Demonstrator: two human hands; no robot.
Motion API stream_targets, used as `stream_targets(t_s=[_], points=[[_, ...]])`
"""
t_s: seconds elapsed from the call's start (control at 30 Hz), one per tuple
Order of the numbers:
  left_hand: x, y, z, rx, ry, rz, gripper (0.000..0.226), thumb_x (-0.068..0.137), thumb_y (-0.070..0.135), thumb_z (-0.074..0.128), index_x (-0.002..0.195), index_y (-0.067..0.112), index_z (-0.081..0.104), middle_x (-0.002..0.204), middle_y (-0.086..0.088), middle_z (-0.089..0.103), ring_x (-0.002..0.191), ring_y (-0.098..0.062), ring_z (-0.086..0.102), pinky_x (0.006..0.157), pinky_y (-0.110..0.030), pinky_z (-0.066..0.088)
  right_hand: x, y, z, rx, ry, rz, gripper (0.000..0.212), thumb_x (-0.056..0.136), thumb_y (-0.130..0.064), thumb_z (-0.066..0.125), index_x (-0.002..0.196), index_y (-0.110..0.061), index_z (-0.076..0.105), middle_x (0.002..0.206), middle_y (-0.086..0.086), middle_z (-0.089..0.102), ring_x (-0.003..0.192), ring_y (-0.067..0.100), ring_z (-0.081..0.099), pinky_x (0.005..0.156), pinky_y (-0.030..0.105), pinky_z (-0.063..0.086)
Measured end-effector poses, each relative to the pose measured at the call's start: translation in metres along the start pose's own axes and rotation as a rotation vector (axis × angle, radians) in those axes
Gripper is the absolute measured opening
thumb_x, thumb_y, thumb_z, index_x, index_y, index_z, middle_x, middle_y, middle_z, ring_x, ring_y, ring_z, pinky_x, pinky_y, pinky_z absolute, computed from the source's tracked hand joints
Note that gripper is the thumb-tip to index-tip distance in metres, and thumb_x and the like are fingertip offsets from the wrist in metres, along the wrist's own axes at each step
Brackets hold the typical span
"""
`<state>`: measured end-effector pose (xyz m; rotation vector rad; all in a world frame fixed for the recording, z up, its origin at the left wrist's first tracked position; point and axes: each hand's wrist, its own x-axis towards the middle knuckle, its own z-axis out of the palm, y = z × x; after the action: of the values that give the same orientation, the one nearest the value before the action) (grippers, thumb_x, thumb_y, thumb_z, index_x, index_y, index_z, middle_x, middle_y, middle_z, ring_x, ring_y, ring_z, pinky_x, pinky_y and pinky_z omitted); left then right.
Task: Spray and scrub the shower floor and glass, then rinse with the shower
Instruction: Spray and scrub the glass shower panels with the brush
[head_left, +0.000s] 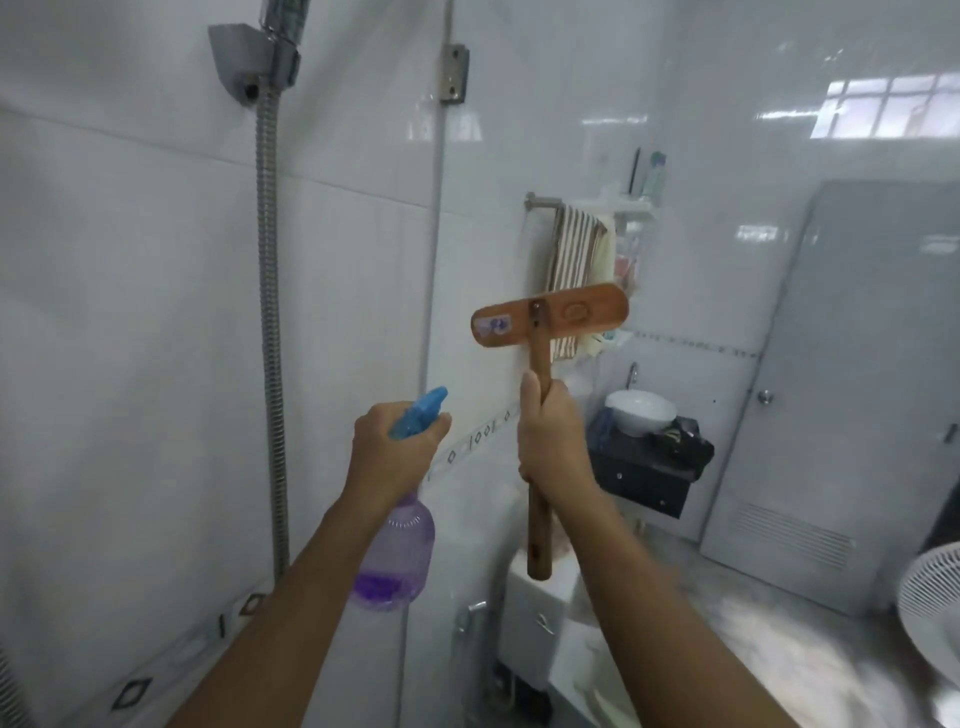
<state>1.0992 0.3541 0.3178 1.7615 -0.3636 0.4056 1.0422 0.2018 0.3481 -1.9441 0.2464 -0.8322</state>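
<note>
Shower hose (268, 322) hangs down the tiled wall, far left. Left hand (392, 449) grips the spray bottle (397, 551) at its blue head — purple body hangs below the wrist. Right hand (553, 441) clasps the wooden brush (550, 319) mid-handle — head above the fist, against the glass.

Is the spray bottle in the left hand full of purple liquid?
No, the spray bottle in the left hand holds purple liquid only near its bottom.
</note>
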Motion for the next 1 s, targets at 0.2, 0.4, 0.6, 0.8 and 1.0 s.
stream_targets(t_s=[0.2, 0.4, 0.6, 0.8, 1.0], points=[[-0.018, -0.016, 0.02, -0.024, 0.016, -0.086, 0.038, 0.084, 0.034, 0.074, 0.065, 0.001, 0.067, 0.064, -0.018, 0.067, 0.055, -0.034, 0.063, 0.053, -0.043, 0.053, 0.012, -0.013, -0.039, 0.015, -0.009, -0.046, 0.039, 0.106, -0.05, 0.032, 0.089, -0.02, 0.051, 0.068, 0.003, 0.052, 0.055, 0.019, 0.052, 0.051, 0.032, 0.047], [-0.024, -0.001, 0.032, -0.068, 0.018, 0.036, 0.02, 0.09, 0.033, 0.074, 0.079, 0.016, 0.069, 0.075, -0.003, 0.072, 0.064, -0.028, 0.071, 0.062, -0.043, 0.061, -0.01, 0.01, -0.036, -0.056, -0.076, 0.073, 0.038, 0.105, -0.051, 0.035, 0.107, -0.019, 0.055, 0.093, 0.004, 0.064, 0.08, 0.019, 0.064, 0.067, 0.034, 0.057], [-0.021, -0.001, 0.035, -0.066, -0.078, -0.017, 0.021, 0.081, 0.039, 0.082, 0.073, 0.022, 0.072, 0.07, -0.006, 0.073, 0.062, -0.032, 0.07, 0.06, -0.049, 0.06, -0.005, 0.006, -0.039, -0.051, -0.034, 0.057, 0.038, 0.105, -0.052, 0.034, 0.107, -0.02, 0.054, 0.093, 0.005, 0.063, 0.08, 0.018, 0.062, 0.077, 0.039, 0.06], [-0.018, -0.001, 0.025, -0.09, -0.024, -0.009, 0.035, 0.08, 0.044, 0.079, 0.085, 0.009, 0.075, 0.072, -0.007, 0.071, 0.06, -0.025, 0.067, 0.051, -0.024, 0.054, 0.0, 0.008, -0.034, -0.046, -0.004, 0.03, 0.036, 0.104, -0.056, 0.033, 0.095, -0.027, 0.052, 0.086, 0.004, 0.062, 0.078, 0.019, 0.062, 0.079, 0.048, 0.061], [-0.014, -0.002, 0.021, -0.126, 0.0, -0.026, 0.034, 0.078, 0.043, 0.081, 0.083, 0.011, 0.073, 0.076, -0.005, 0.073, 0.064, -0.022, 0.069, 0.051, -0.019, 0.052, -0.001, 0.01, -0.028, -0.032, -0.031, 0.043, 0.038, 0.105, -0.053, 0.034, 0.106, -0.02, 0.054, 0.086, 0.002, 0.06, 0.074, 0.014, 0.059, 0.064, 0.029, 0.054]])
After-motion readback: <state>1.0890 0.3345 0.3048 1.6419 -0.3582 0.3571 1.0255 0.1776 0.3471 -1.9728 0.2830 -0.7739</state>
